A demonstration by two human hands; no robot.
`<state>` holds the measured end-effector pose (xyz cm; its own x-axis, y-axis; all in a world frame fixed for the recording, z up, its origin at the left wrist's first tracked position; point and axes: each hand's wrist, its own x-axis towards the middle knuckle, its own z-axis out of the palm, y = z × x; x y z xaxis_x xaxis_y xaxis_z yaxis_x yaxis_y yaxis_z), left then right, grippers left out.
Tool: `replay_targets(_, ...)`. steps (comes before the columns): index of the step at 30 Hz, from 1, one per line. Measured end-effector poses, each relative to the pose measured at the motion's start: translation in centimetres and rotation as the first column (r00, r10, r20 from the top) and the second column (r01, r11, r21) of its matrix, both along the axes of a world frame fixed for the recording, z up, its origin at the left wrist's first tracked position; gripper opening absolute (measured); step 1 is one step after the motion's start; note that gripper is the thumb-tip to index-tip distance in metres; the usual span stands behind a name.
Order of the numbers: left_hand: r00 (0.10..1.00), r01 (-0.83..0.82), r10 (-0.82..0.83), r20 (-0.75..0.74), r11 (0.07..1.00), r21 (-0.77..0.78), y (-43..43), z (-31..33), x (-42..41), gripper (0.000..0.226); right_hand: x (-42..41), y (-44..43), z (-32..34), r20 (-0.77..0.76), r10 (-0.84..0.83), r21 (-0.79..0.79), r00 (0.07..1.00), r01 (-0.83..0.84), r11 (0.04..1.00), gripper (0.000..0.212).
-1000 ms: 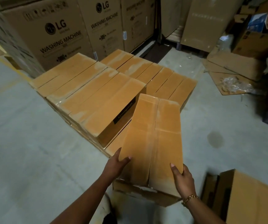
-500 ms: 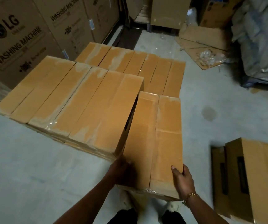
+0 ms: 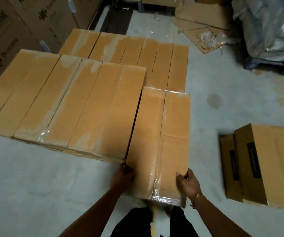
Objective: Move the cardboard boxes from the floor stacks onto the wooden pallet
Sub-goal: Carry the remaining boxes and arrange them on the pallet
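Observation:
I hold a long, narrow cardboard box [image 3: 161, 139] with taped seams by its near end. My left hand [image 3: 123, 177] grips its left side and my right hand [image 3: 186, 183] grips its right near corner. The box lies lengthwise against the right side of a raised stack of like boxes [image 3: 66, 103]. Behind it a lower row of boxes [image 3: 129, 53] lies side by side. The wooden pallet is hidden under the boxes. More boxes [image 3: 264, 165] stand on the floor at the right.
Large washing machine cartons [image 3: 9, 31] line the left wall. Flattened cardboard [image 3: 204, 19] and plastic scraps litter the far floor. A plastic-wrapped load [image 3: 271, 28] sits at the top right. Bare concrete floor [image 3: 35, 185] spreads at the left and between the stacks.
The held box has come down and nearer the stack's right side, now almost level. My view has closed in and tilted downward. Both hands kept their grip.

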<state>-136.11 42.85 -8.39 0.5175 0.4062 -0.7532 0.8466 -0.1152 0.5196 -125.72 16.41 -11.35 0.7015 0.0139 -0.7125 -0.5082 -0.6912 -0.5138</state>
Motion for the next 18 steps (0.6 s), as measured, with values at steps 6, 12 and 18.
replay_targets(6,0.843,0.429,-0.538,0.007,0.68,0.595,1.2,0.1,-2.9,0.068,-1.6,-1.6,1.4,0.075,0.241,0.035,0.968,-0.244,0.969,0.097)
replay_targets(12,0.54,0.706,-0.829,-0.143,0.354,0.613,4.9,-2.0,-4.6,0.146,-5.2,-2.6,1.4,0.001,0.534,-0.139,0.845,-0.529,0.837,0.17)
replay_targets(18,0.476,0.81,-0.844,-0.245,0.313,0.495,6.1,-3.6,-5.2,0.168,-6.4,-1.5,1.6,0.022,0.539,-0.315,0.842,-0.506,0.803,0.15)
